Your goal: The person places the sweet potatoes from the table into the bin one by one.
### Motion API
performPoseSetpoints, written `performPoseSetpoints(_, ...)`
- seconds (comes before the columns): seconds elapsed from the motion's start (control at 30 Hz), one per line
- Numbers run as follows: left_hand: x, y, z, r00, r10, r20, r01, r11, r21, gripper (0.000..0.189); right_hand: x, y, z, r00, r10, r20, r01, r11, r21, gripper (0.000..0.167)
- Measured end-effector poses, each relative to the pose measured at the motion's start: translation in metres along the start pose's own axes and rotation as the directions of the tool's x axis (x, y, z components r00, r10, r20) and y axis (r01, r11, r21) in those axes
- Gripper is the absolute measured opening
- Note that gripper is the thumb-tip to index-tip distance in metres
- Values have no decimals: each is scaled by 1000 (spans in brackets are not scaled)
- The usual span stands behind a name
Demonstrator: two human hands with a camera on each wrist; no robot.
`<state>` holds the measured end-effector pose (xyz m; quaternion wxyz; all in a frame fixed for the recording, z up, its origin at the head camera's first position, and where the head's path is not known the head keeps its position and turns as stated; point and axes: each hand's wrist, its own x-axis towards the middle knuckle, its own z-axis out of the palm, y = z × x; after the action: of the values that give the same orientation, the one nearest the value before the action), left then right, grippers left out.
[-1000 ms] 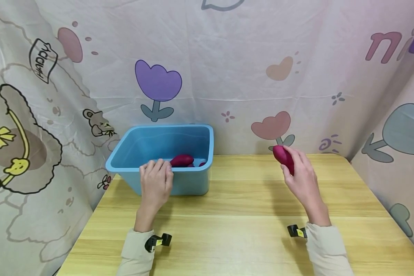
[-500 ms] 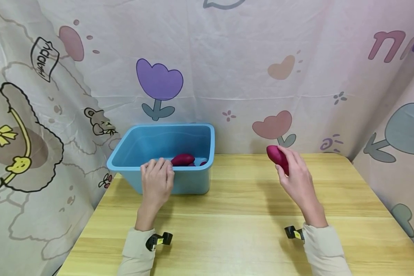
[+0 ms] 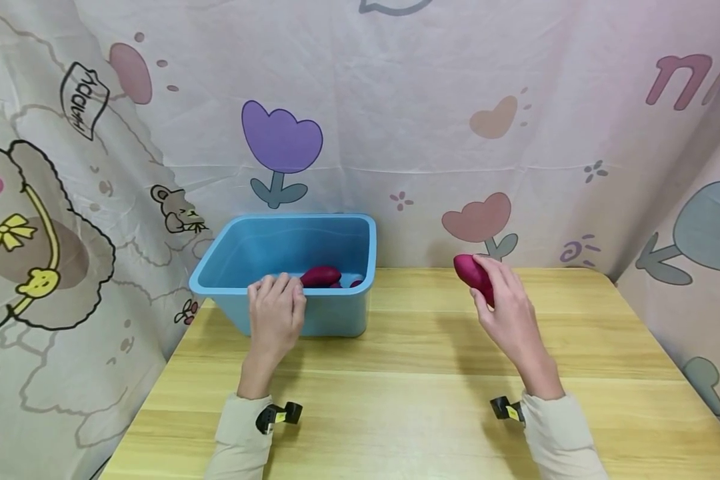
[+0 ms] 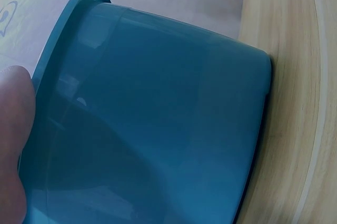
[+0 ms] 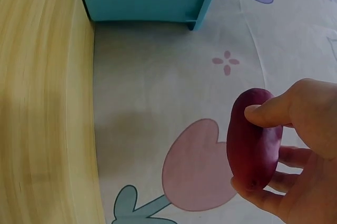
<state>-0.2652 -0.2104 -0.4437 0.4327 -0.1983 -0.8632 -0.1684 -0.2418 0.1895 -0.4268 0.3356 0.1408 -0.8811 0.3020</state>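
Observation:
A smooth, purple-red sweet potato (image 3: 473, 273) is held in the air by my right hand (image 3: 510, 320), to the right of the blue bin. Seen from the right wrist, my thumb presses one side of this sweet potato (image 5: 254, 145) and the fingers curl round the other. My left hand (image 3: 275, 313) grips the near rim of the blue bin (image 3: 336, 313), fingers hooked over the edge. Inside lies another sweet potato (image 3: 321, 277), with parts of more purple-red pieces beside it. The bin's near wall hides the rest of its contents.
The bin stands on a light wooden table (image 3: 396, 400), toward its back left. Behind the table hangs a printed cloth (image 3: 408, 133), which also runs along both sides.
My right hand has moved left toward the bin, carrying the sweet potato. The left hand keeps its grip on the rim. The whole view has shifted slightly.

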Motion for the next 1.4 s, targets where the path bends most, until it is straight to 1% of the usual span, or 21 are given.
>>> performPoseSetpoints(0.17,1,0,0,1000,2,9,-2,1000,7,35,-1,-4,4,1000,-14,13,13,1000,15,62)
performPoseSetpoints(0.33,1,1,0,1000,3,1,-3,1000,-1,34,-3,-8,11,999,-26,29,25,999,24,62)
performPoseSetpoints(0.7,1,2,4,1000,8,-9,-8,1000,-6,33,-5,-20,22,996,-81,48,80,996,25,58)
performPoseSetpoints(0.87,0,3,4,1000,7,8,-7,1000,-1,36,-6,-21,23,995,-86,41,85,996,19,58)
performPoseSetpoints(1.03,1,2,3,1000,1,5,-1,1000,-2,36,-2,-23,25,994,-98,50,96,995,24,58)
performPoseSetpoints(1.13,1,2,2,1000,2,-10,-2,1000,-2,35,2,-26,26,993,-102,53,100,995,30,57)
performPoseSetpoints(1.4,-1,-1,1,1000,0,-1,0,1000,4,36,8,-34,33,992,-109,67,106,993,47,58)
